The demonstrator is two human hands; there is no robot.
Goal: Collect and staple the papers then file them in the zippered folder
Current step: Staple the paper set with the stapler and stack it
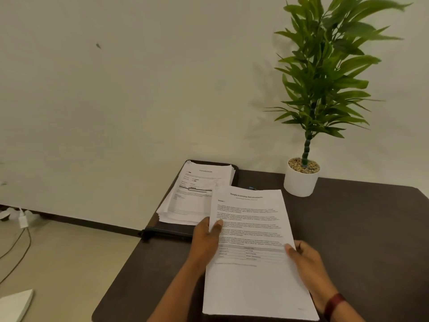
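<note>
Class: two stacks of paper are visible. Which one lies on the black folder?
The farther stack, untouched; the nearer stack is gripped by the left hand and right hand.

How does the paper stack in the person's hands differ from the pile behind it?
The held stack is gripped at its sides by the left hand and right hand; the pile lies untouched on the black folder. The held stack's edges are squared; the pile's sheets are fanned askew. Both are white printed sheets.
</note>
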